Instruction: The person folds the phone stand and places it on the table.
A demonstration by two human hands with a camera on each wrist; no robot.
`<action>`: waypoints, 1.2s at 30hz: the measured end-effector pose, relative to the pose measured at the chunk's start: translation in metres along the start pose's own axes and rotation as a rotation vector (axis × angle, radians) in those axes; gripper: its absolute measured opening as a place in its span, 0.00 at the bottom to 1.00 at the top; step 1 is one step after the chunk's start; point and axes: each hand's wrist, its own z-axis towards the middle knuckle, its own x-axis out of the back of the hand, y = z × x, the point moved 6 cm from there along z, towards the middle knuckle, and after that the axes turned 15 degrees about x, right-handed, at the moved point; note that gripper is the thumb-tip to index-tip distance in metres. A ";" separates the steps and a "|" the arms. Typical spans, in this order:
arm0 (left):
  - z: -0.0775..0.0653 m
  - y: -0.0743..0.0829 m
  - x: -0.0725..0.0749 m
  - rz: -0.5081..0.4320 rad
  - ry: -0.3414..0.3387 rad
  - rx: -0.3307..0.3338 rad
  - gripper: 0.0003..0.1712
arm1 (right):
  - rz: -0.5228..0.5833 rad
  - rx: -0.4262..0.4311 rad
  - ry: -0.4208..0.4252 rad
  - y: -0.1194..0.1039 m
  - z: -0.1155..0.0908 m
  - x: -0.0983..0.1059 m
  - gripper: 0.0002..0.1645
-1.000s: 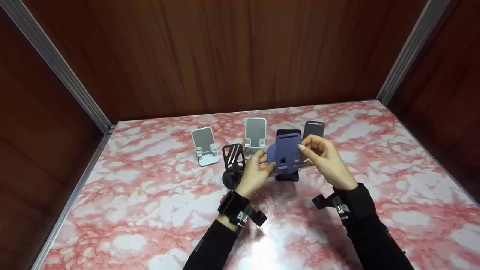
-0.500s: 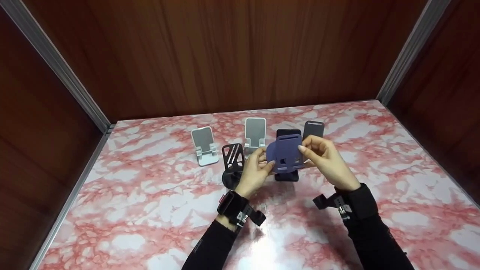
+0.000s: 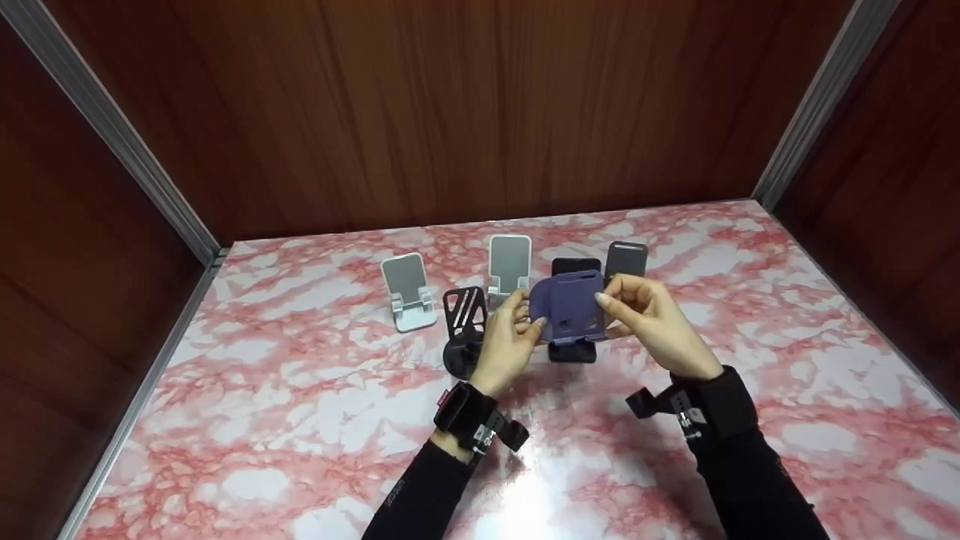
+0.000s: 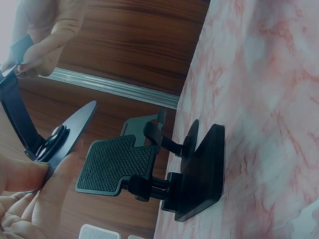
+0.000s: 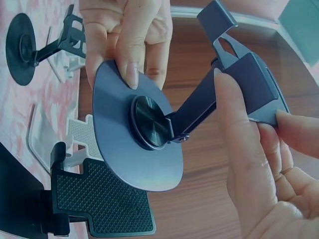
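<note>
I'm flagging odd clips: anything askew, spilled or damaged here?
Nothing stands out. The left hand and right hand hold the purple stand above the table; the white stands, black stands and grey stand are upright, some partly hidden. No spill or damage shows.

The left hand and right hand pinch a purple stand between them — partly hiding a black stand — with two white stands left on the marbled table.
</note>
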 end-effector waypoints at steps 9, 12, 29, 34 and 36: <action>-0.001 0.002 0.002 0.113 0.079 -0.129 0.17 | 0.077 -0.030 -0.037 0.005 0.000 -0.002 0.13; -0.002 0.004 0.002 0.159 0.110 -0.170 0.17 | 0.091 -0.042 -0.050 0.006 0.000 -0.003 0.12; -0.005 0.013 0.008 0.234 0.170 -0.328 0.12 | 0.127 -0.024 -0.109 0.007 -0.001 -0.008 0.10; -0.007 0.016 0.009 0.243 0.203 -0.391 0.11 | 0.142 -0.043 -0.111 0.009 -0.001 -0.008 0.10; -0.009 0.018 0.009 0.256 0.219 -0.414 0.11 | 0.155 -0.046 -0.116 0.009 -0.001 -0.009 0.10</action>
